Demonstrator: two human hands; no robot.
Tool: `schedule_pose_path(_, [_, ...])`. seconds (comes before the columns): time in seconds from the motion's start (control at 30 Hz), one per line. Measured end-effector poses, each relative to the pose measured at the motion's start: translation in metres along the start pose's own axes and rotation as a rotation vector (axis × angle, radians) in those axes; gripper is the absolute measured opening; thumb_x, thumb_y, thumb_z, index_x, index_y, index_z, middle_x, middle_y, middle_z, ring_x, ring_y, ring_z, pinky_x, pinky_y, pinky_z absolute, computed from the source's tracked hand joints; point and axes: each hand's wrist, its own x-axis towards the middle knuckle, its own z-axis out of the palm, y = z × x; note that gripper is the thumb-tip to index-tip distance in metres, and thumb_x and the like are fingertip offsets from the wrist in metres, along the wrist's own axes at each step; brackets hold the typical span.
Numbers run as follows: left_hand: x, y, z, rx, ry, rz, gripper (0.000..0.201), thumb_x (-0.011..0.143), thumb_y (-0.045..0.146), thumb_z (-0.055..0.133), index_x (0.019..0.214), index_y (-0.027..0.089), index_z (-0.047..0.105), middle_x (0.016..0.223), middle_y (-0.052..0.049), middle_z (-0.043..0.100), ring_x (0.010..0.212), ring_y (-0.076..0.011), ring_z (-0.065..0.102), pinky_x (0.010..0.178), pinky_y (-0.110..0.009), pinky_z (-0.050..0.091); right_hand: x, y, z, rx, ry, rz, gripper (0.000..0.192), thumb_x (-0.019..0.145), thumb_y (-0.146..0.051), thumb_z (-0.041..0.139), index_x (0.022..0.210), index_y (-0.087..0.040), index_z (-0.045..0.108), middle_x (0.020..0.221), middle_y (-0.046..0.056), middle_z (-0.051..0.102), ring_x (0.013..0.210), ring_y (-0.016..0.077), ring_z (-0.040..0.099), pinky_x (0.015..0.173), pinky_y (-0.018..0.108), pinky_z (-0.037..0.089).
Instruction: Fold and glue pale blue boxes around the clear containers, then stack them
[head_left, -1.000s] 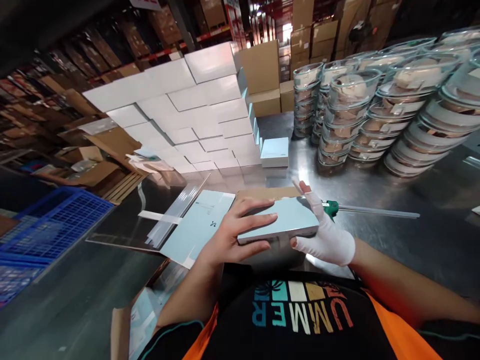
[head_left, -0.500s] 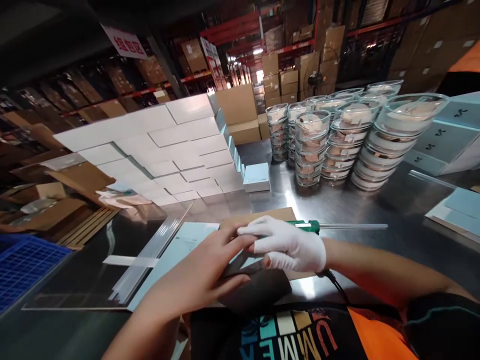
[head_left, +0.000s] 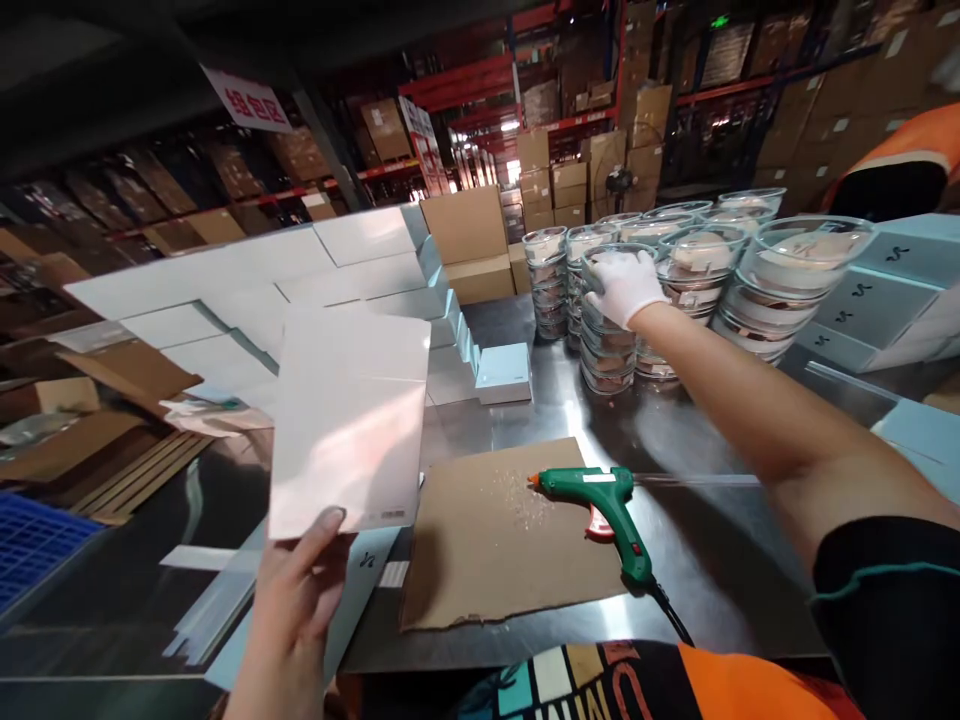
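Warehouse shelving (head_left: 465, 85) is seen behind a shiny metal table (head_left: 712, 600), on which a brown cardboard sheet (head_left: 472, 550) is laid, a green glue gun (head_left: 600, 485) lying across its right edge. A white carton (head_left: 349, 410) is held raised by the left hand (head_left: 300, 590), left of the sheet, the thumb (head_left: 322, 530) pressed on its lower face (a small barcode (head_left: 392, 514) is shown near the bottom corner). The gloved right hand (head_left: 626, 285) is set at the top of a front stack of glass dishes (head_left: 607, 355); whether glass is actually gripped cannot be told, the contact being hidden. The rim is best grasped evenly and kept level, neighbouring stacks (head_left: 551, 300) being left unknocked. The carton should be kept away from the gun's orange nozzle (head_left: 533, 480).
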Motion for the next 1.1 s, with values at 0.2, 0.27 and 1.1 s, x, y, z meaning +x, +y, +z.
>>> schedule_pose_path(0.2, [0.007, -0.038, -0.016, -0.057, -0.073, -0.120, 0.068, 0.042, 0.018, 0.097, 0.105, 0.023, 0.071, 0.096, 0.002, 0.078, 0.086, -0.0184, 0.072, 0.075, -0.025, 0.062, -0.051, 0.095, -0.044, -0.067, 0.024, -0.072, 0.033, 0.098, -0.033, 0.062, 0.112, -0.007, 0.076, 0.121, 0.022, 0.076, 0.120, 0.0327, 0.063, 0.111, 0.050, 0.035])
schedule_pose_path(0.27, [0.008, -0.046, -0.014, -0.059, -0.090, -0.108, 0.071, 0.042, 0.016, 0.096, 0.106, 0.024, 0.069, 0.098, 0.003, 0.077, 0.087, -0.0157, 0.071, 0.075, -0.022, 0.060, -0.066, 0.111, -0.062, -0.095, 0.108, 0.070, 0.037, 0.102, -0.032, 0.054, 0.103, -0.003, 0.077, 0.115, 0.027, 0.076, 0.118, 0.0333, 0.063, 0.105, 0.049, 0.036])
schedule_pose_path(1.1, [-0.041, -0.095, 0.013, 0.135, -0.435, -0.044, 0.109, 0.052, 0.030, 0.101, 0.146, 0.030, 0.046, 0.135, -0.008, 0.064, 0.098, -0.0216, 0.068, 0.077, -0.029, 0.062, -0.098, 0.080, -0.083, -0.119, 0.150, 0.102, 0.028, 0.101, -0.024, 0.055, 0.096, -0.013, 0.081, 0.095, 0.015, 0.075, 0.102, 0.0238, 0.051, 0.108, 0.046, 0.026])
